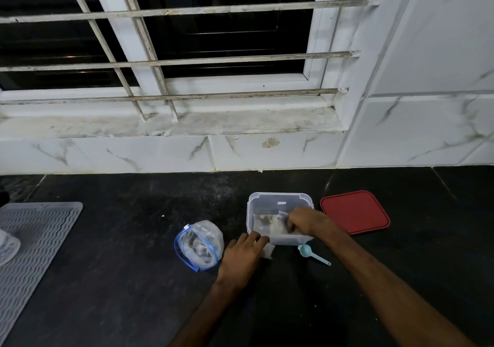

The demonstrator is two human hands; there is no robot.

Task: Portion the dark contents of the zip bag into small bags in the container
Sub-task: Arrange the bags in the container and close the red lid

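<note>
A clear plastic container (pixel 278 199) stands on the black counter and holds small bags with dark contents. My right hand (pixel 307 221) reaches into it from the right and pinches one small bag (pixel 283 217) at the top. My left hand (pixel 244 253) lies on the counter at the container's front left corner, fingers resting on a small clear bag (pixel 268 251) that lies flat there. The zip bag (pixel 199 243) with a blue seal and dark contents sits open to the left of my left hand.
A red lid (pixel 355 211) lies to the right of the container. A small teal scoop (pixel 311 253) lies in front of it. A grey ribbed mat (pixel 32 239) covers the counter's left end. Behind runs a tiled wall (pixel 160 154) with a barred window.
</note>
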